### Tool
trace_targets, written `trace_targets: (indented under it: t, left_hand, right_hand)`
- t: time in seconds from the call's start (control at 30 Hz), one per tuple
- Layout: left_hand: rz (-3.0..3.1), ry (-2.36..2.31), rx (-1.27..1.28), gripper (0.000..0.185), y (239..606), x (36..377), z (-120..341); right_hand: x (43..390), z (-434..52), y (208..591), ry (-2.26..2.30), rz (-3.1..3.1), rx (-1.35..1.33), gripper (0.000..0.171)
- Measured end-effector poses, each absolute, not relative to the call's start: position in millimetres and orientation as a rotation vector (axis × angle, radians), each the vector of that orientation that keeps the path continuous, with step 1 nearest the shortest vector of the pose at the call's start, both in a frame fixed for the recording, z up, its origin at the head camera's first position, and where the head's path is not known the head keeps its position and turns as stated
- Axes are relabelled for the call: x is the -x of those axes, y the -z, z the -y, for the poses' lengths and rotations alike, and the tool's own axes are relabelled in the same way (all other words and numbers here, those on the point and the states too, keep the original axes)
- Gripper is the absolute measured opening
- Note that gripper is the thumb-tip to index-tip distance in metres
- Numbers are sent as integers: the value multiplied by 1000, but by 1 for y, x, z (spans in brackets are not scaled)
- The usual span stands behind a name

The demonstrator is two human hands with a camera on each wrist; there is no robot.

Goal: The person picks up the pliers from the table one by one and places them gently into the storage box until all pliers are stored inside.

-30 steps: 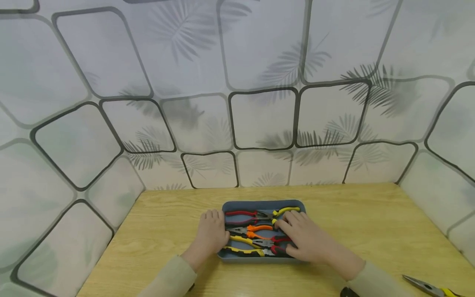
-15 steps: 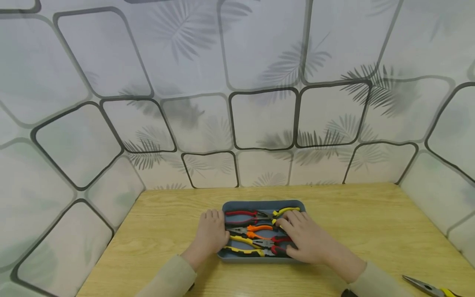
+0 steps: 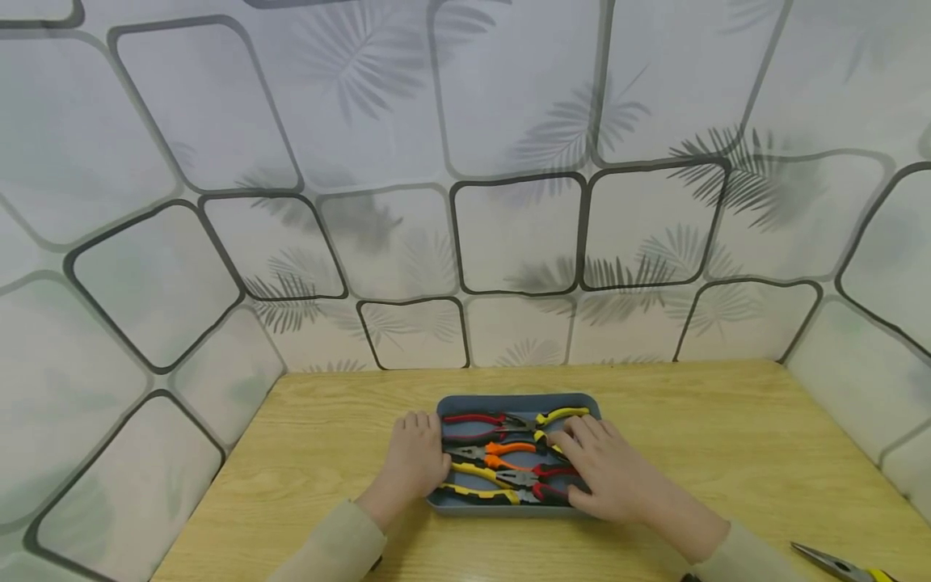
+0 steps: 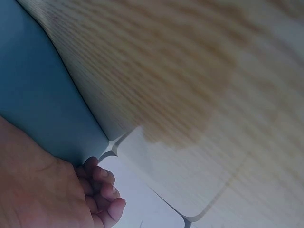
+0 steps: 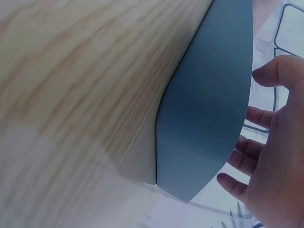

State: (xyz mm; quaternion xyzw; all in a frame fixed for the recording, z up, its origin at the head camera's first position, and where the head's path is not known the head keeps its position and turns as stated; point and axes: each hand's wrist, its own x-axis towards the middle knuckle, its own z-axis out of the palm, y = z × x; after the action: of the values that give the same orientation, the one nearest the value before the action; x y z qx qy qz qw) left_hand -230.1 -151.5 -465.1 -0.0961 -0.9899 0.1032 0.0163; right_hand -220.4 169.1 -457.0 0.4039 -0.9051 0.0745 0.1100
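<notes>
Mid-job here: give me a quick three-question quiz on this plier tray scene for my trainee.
1. True or false: the left hand rests against the left side of the blue tray.
2. Which pliers lie at the tray's near edge? A) the yellow-and-black pliers B) green pliers C) white pliers
3. Fill in: the loose pliers outside the tray lie on the wooden table at the near ____ corner.

Key: 1 true. 2 A. 3 right. In the wrist view, the right hand shows spread fingers over the tray; no grip is visible.
</notes>
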Motion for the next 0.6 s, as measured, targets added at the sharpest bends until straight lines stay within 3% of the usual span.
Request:
trace_targets:
  t: [0.6]
  left_hand:
    - [3068, -341, 297, 44, 467, 230, 152]
  right_hand:
    - [216, -175, 453, -174, 2634, -1185, 53]
